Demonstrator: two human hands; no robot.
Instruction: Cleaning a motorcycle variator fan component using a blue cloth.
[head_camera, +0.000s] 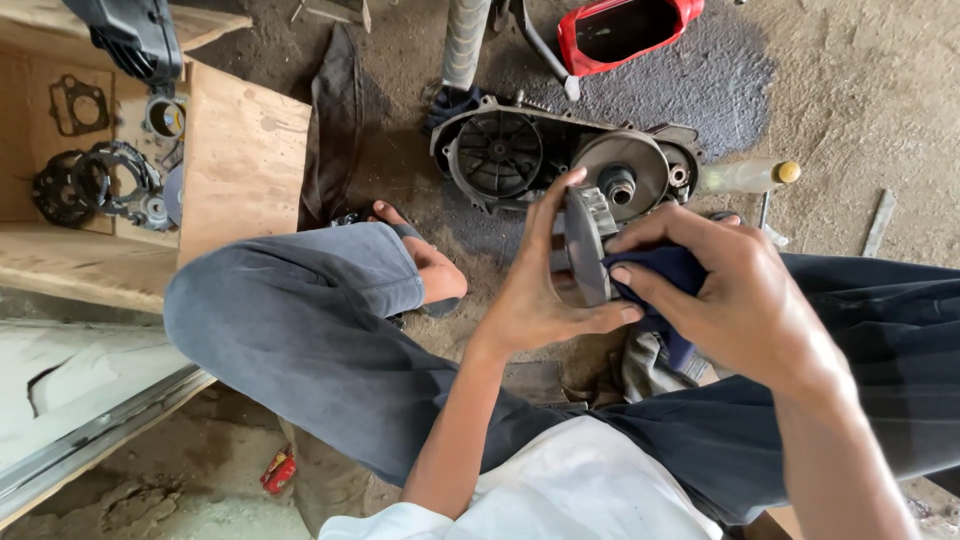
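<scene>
My left hand (535, 290) grips a round grey metal pulley disc (583, 250), held on edge in front of me. Pressed against the disc's right face is a dark blue rag (665, 275), bunched in my right hand (735, 300). Both hands hover above my lap, between my knees. On the dirt floor just beyond them lies an open engine drive casing (520, 150) with a black fan wheel (497, 155) and a grey round plate (625, 175) inside.
A wooden box (240, 160) at the left holds gaskets, rings and black parts. A red plastic cover (625, 30) lies at the top. A clear bottle with a yellow cap (750, 177) rests right of the casing. My bare foot (430, 265) touches the floor.
</scene>
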